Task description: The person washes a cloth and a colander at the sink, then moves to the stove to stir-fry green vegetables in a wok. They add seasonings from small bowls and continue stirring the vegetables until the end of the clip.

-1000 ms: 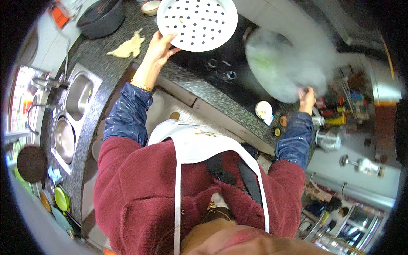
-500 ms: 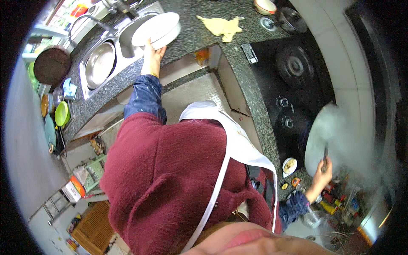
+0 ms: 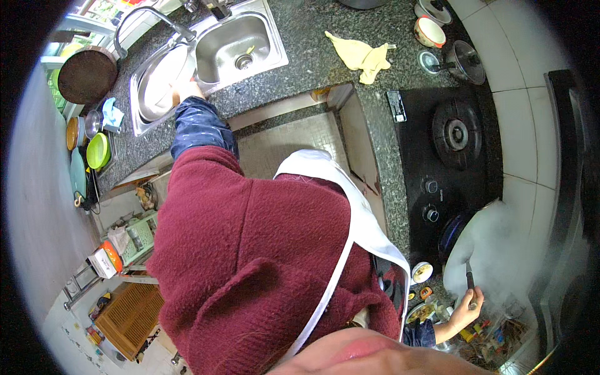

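My left hand (image 3: pixel 187 90) reaches over the sink's left basin and grips the near edge of a white round dish (image 3: pixel 170 70). The dish is tilted above a steel bowl (image 3: pixel 147 103) in that basin and covers part of it. At the right, my right hand (image 3: pixel 467 309) is closed round the dark handle of a cooking utensil, probably a spatula (image 3: pixel 470 279). Its working end is lost in the steam over a large wok (image 3: pixel 459 265). The wok's contents cannot be made out. A bluish glow shows beneath the wok's left edge.
The steel right basin (image 3: pixel 228 47) has a drain with a small scrap beside it. A yellow cloth (image 3: pixel 359 55) lies on the granite counter. A second burner (image 3: pixel 457 132), a lidded pot (image 3: pixel 465 62) and a small bowl (image 3: pixel 422 272) stand around the stove. Bottles crowd behind my right hand.
My left hand has carried the white dish leftward, from over the right basin to the left one. My right hand stays on the utensil at the wok. The view has shifted.
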Demonstrator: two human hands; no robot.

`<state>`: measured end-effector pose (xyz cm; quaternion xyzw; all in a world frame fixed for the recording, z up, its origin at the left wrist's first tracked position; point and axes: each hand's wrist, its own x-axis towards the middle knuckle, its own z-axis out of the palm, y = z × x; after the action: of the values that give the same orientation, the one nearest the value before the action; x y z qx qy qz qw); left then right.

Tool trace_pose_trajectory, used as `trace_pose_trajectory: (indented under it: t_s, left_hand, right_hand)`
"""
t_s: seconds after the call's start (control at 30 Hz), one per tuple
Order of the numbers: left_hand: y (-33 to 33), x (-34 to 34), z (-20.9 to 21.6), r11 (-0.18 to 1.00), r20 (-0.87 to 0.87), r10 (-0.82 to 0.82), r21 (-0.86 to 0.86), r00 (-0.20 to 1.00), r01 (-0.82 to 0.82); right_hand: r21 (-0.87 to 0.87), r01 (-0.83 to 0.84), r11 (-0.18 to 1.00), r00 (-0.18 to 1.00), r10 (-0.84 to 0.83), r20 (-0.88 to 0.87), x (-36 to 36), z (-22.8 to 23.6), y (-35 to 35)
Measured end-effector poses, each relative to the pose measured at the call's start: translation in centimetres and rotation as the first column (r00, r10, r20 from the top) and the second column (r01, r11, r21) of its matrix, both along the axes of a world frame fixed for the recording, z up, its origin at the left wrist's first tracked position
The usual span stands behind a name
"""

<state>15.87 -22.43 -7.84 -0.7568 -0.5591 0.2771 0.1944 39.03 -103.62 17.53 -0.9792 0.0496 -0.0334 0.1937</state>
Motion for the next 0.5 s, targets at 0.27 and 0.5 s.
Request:
trace_pose_trajectory:
  t_s: [0.27,0.5]
  left_hand:
    - [-0.2,2.6,-1.0,0.952,-0.098,0.145,-0.258,0.985,-0.166]
    - [0.0,6.4,-4.3,0.848,0.956,-0.113,-0.050,-0.271,-0.528]
  right_hand:
    - [0.028,0.039,0.999,0.999,-0.038,-0.035,-1.1,1.3,1.5]
    - [-0.014,-0.036,0.999,0.991,0.034,-0.126,-0.3,0.1,1.2]
